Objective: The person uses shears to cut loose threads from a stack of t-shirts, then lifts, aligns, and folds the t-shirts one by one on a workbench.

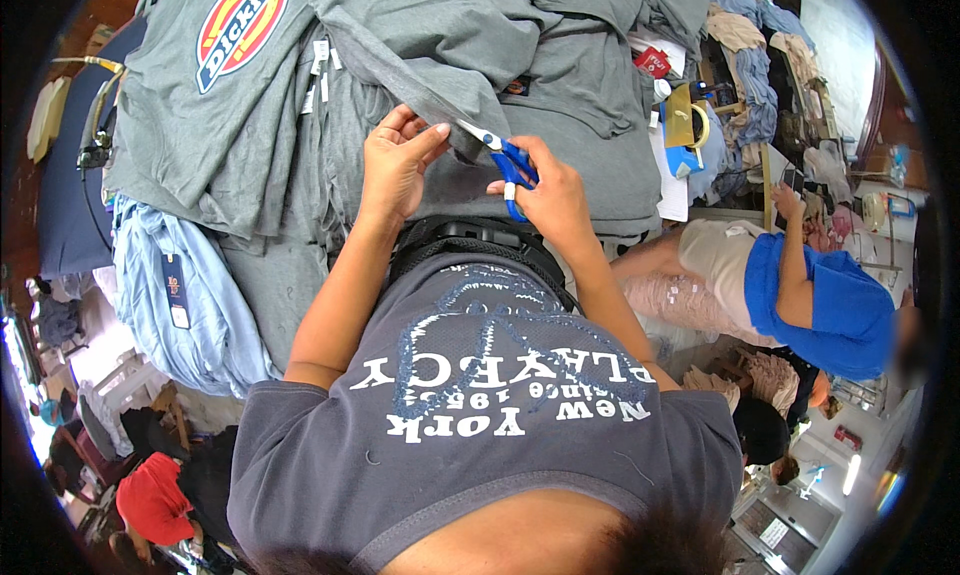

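Observation:
Grey T-shirts (pixel 225 140) are heaped over the work surface in front of me, one with a large red and yellow chest print (pixel 243 27). My left hand (pixel 395 170) is closed, thumb against fingers, at the raised edge of a grey T-shirt (pixel 410 70); its fingertips partly hide the cloth between them. In my right hand (pixel 553 195) is a pair of scissors (pixel 515 165) with blue handles. Their metal blades point up and left, lying against the grey cloth just right of my left fingertips. Whether the blades touch a thread is too small to tell.
Light blue garments (pixel 200 305) with a dark hang tag (pixel 176 290) drape at the left edge. At right lie a yellow tape roll (pixel 701 125), papers (pixel 672 175) and a red packet (pixel 653 62). A person in blue (pixel 825 300) is close on the right.

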Tool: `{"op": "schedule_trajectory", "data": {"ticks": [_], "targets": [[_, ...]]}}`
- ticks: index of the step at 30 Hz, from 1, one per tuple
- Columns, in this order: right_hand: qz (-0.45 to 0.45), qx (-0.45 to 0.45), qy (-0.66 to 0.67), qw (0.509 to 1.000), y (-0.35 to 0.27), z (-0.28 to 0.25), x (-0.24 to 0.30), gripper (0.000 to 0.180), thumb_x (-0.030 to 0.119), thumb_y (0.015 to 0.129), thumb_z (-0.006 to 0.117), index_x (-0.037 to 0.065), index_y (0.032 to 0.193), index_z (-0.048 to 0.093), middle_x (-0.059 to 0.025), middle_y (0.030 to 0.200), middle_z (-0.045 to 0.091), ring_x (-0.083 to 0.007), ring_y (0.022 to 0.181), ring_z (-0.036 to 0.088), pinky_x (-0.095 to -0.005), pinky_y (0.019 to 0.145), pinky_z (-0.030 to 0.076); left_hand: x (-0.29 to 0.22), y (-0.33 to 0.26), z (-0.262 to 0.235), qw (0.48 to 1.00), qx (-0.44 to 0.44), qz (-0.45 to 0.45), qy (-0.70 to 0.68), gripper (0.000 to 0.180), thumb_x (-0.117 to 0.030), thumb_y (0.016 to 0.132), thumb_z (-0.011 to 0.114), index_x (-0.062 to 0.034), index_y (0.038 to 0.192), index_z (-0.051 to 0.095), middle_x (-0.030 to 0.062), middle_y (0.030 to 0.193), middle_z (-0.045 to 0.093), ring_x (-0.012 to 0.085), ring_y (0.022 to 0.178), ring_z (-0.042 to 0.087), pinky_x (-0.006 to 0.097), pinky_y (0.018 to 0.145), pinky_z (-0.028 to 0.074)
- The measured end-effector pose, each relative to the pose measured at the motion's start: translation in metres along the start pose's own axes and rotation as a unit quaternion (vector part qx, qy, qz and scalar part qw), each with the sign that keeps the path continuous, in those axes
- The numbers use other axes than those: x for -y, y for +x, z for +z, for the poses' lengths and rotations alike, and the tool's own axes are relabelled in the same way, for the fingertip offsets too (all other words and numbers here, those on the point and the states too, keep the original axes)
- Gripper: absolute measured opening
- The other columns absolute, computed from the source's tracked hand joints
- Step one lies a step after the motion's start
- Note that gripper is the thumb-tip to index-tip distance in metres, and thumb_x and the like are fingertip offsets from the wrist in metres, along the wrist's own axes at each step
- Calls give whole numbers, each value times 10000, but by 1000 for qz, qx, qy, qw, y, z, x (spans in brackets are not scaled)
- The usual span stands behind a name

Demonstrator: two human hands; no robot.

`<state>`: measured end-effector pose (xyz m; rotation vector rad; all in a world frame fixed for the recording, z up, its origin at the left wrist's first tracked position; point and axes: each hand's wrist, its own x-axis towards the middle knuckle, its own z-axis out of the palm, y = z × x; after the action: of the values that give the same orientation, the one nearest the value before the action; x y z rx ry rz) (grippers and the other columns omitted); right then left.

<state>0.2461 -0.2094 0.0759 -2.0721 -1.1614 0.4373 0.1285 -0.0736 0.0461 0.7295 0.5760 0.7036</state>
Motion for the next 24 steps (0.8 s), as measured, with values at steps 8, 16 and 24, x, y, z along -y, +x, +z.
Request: {"op": "schedule_trajectory", "data": {"ticks": [8,16,24], "targets": [[53,9,27,998,-6,5,-12,465,246,620,739,99,998,511,-134,688,582,-263,621,595,-334,560,450,-1,17,-11,999,7,14,-28,288,4,741,617,-19,1009,512,37,903,603,110,782,580,241,676,473],[17,-14,-26,999,10,4,10,540,328,590,746,112,1023,505,-112,735,608,-245,665,604,-348,583,456,0,12,-1,999,-12,46,-13,351,54,711,622,-29,1023,484,43,892,587,126,786,584,244,673,485],[49,14,58,997,7,8,-2,453,257,613,738,91,970,513,-135,697,592,-279,644,603,-351,566,453,-1,10,-1,999,3,47,-6,370,41,709,628,-11,1049,490,56,941,583,122,801,581,236,680,489]]}}
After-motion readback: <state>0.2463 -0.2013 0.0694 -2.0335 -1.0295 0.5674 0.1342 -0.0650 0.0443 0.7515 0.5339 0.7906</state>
